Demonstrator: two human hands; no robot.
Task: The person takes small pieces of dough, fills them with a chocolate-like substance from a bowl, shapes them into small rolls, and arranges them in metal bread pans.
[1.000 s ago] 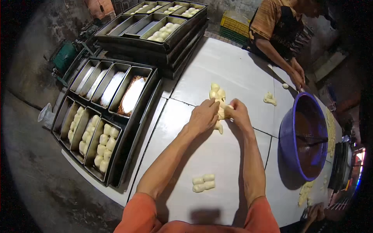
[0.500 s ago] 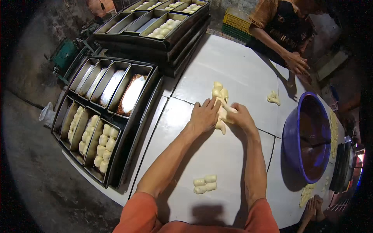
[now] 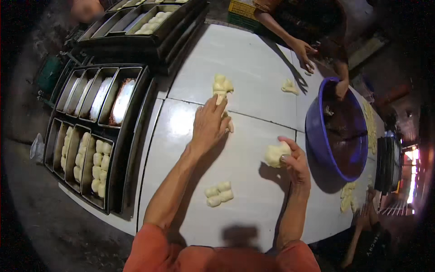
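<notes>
My left hand is bent over a pale strip of dough on the white table, its fingers curled round it. Part of that dough is hidden under the palm; one end shows beside the thumb. Just beyond the fingertips lies a cluster of dough lumps. My right hand, raised a little above the table, grips a rounded lump of dough between thumb and fingers. Between my forearms, closer to me, a small block of joined dough balls rests on the table.
Dark loaf pans, some filled with dough balls, stand at the left; more pans are stacked behind. A purple basin sits at the right. Near it lies a dough scrap. A co-worker's hand is across the table.
My right hand has come away from my left, moving right and nearer with a dough lump. My left hand stays on dough. The view has shifted; the co-worker's one hand is now in the basin.
</notes>
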